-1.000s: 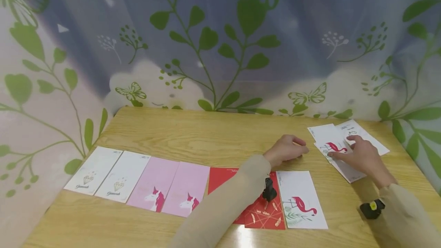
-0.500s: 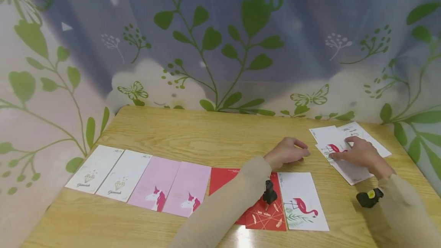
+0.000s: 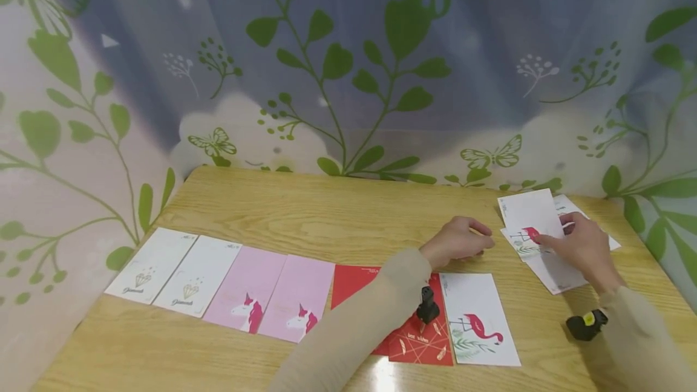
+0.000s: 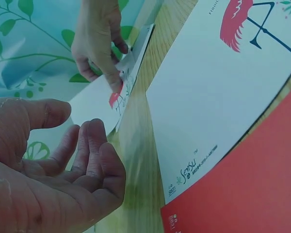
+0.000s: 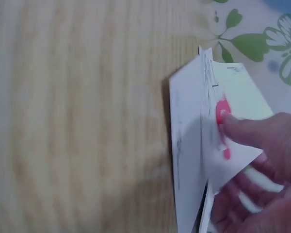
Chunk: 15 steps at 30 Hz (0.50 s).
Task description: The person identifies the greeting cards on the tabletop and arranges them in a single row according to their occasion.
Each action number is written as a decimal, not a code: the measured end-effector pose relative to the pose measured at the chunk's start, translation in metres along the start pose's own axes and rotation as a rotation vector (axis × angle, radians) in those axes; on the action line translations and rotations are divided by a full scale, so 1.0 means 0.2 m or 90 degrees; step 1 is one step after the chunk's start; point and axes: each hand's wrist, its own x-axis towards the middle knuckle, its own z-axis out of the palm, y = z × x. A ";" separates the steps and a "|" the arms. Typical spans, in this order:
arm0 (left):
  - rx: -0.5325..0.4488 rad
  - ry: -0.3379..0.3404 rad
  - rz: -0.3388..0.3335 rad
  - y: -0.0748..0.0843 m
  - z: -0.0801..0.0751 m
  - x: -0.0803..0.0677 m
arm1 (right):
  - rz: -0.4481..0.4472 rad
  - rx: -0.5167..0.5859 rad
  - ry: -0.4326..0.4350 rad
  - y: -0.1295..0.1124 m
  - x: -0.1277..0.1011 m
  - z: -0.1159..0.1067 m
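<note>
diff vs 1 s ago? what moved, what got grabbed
The right hand went from pressing flat on the pile of cards to pinching the top card and tilting its far edge up. The left hand stayed loosely curled on the table; the row of cards is unchanged.

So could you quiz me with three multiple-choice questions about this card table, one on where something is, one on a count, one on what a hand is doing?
1. Where does the flamingo card in the row lie?
A. at the row's right end, beside the red cards
B. between the two unicorn cards
C. at the row's left end

2. How many pink unicorn cards lie in the row?
A. one
B. two
C. four

3. What is the right hand doing?
A. resting flat on bare table
B. pinching a card lifted off the loose pile
C. gripping a pen

Answers: 1 A, it sits right of the red cards. 2 B, two lie side by side. 3 B, thumb and fingers pinch a white card tilted up off the pile.
</note>
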 end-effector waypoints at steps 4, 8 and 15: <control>-0.005 -0.004 0.024 0.00 -0.01 -0.01 | 0.015 0.049 0.045 -0.01 -0.05 -0.03; 0.006 0.000 0.053 0.00 -0.02 -0.02 | 0.062 0.131 0.023 -0.03 -0.10 -0.10; 0.105 -0.038 0.148 0.01 -0.03 -0.01 | 0.080 0.258 -0.074 -0.01 -0.26 -0.15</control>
